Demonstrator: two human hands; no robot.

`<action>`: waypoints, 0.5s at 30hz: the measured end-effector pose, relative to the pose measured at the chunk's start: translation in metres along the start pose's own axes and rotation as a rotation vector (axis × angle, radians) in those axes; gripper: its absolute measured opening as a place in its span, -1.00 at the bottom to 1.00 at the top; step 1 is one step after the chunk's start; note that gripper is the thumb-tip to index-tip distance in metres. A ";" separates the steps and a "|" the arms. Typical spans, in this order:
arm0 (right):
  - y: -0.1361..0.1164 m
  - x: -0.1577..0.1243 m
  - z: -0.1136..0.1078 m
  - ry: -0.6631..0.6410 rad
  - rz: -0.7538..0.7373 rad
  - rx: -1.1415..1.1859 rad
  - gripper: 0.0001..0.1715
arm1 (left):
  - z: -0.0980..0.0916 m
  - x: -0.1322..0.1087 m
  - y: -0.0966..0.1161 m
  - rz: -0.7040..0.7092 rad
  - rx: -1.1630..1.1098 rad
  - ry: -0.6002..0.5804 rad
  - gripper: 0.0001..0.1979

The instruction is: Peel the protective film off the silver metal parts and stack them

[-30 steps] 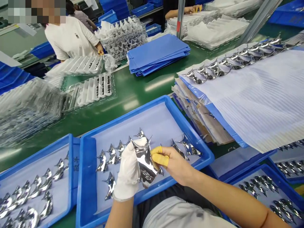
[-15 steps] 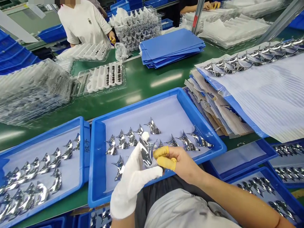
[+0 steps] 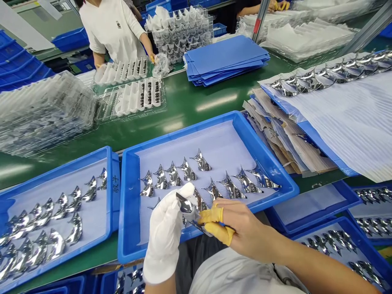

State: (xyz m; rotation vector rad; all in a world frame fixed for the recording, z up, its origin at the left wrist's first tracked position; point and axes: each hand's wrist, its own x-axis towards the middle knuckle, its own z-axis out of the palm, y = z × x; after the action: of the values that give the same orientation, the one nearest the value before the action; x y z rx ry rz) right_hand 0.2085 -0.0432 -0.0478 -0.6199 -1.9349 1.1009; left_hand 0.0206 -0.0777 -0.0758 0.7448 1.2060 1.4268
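Note:
My left hand [image 3: 165,237], in a white glove, is closed on a shiny chrome part [image 3: 185,204] with a curved, pointed shape. Yellow finger cots cover the thumb and fingertips of my right hand [image 3: 226,222], which pinches the lower end of the same part. Both hands are above the near side of a blue tray [image 3: 122,196] lined with white sheet. Similar chrome parts [image 3: 173,174] stand in rows in that tray, and a few are partly hidden behind my hands.
Another blue tray of chrome parts [image 3: 108,192] stands at the left. Blue sheets [image 3: 226,57] are stacked across the green bench [image 3: 183,108]. Clear plastic trays [image 3: 45,110] are piled at far left. A co-worker in a white shirt [image 3: 114,30] is opposite. More trays [image 3: 337,241] sit lower right.
The held part has turned from upright to a flatter tilt. My left hand's fingers have curled in more, and my right hand has dipped slightly. The co-worker's arm has reached toward the plastic trays.

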 end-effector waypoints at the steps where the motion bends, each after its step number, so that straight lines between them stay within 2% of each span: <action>1: -0.001 0.000 0.000 0.000 -0.012 -0.026 -0.84 | 0.001 0.000 0.001 -0.009 -0.009 -0.008 -0.75; 4: -0.003 0.001 -0.001 -0.021 0.066 0.023 -0.86 | 0.004 0.000 0.005 -0.024 -0.002 -0.016 -0.73; 7: -0.004 0.001 -0.002 -0.055 0.375 0.379 -0.87 | 0.012 0.001 0.013 -0.028 0.024 -0.008 -0.67; 10: -0.003 0.003 0.000 -0.017 0.634 0.736 -0.87 | 0.020 0.002 0.020 -0.073 0.032 0.014 -0.62; 12: -0.002 0.004 0.001 0.023 0.688 0.827 -0.86 | 0.020 0.003 0.019 -0.071 0.088 0.064 -0.62; 15: -0.001 0.005 0.003 0.055 0.714 0.844 -0.84 | 0.009 0.002 0.012 -0.013 0.168 0.107 -0.66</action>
State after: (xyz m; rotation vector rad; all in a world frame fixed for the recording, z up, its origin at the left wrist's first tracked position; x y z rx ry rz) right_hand 0.2033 -0.0413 -0.0458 -0.8387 -1.0103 2.1305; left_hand 0.0248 -0.0722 -0.0619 0.7814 1.4251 1.3808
